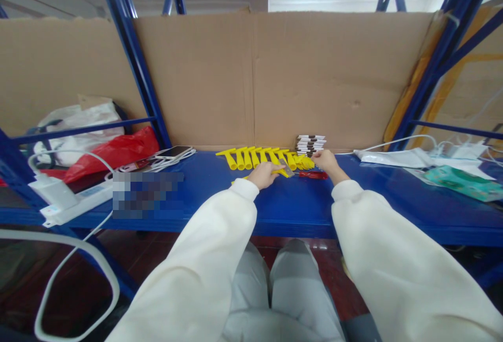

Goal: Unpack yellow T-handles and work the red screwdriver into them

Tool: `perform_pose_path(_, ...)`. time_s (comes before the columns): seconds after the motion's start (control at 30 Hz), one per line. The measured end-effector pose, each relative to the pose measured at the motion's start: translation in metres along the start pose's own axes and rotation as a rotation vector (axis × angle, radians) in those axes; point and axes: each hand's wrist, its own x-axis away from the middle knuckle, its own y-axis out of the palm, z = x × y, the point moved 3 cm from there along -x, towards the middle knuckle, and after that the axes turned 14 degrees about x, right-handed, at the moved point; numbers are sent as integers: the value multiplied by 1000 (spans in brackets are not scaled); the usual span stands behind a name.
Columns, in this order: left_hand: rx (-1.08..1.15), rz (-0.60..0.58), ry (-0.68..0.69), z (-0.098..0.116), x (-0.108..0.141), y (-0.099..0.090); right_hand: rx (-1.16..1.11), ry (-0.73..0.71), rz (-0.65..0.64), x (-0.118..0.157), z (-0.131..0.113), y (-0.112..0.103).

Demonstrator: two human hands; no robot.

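My left hand [264, 175] is closed around a yellow-handled scraper [281, 173], whose grey, blade-like end points right. Behind it, a row of yellow T-shaped plastic handles [247, 157] lies side by side on the blue shelf top [220, 200]. Small yellow pieces [304, 162] are heaped at the row's right end. My right hand [327, 160] is beside them, fingers pinched together; what they hold, if anything, is too small to make out. Just behind stands a stack of white packets with dark bands [310, 144]. A red-handled tool [313, 175] lies between my hands.
Cardboard [306, 80] walls off the back between blue posts [137, 54]. At left are a power strip [80, 200], a phone [176, 152], cables and a red bag [113, 156]. On the right lie a white packet [393, 157] and a green packet [466, 182].
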Motion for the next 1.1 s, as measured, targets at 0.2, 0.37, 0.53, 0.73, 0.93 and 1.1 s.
perform_pose_path(0.2,-8,-18,-18,2,0,0,174,-83,-102,7,-20,0)
perform_pose_path(0.37,-15,-20,-7,4,0,0,417,-268,-141,15,-43,5)
perform_pose_path(0.53,-11,-8,-4,5,0,1,550,-344,-180,16,-53,16)
perform_pose_path(0.73,-11,-17,6,4,0,1,572,-371,-191,17,-56,16)
perform_pose_path(0.93,-28,-21,-3,5,0,0,574,-384,-103,21,-57,10)
perform_pose_path(1.1,1,-9,-23,6,1,0,386,-319,88,21,-50,-3)
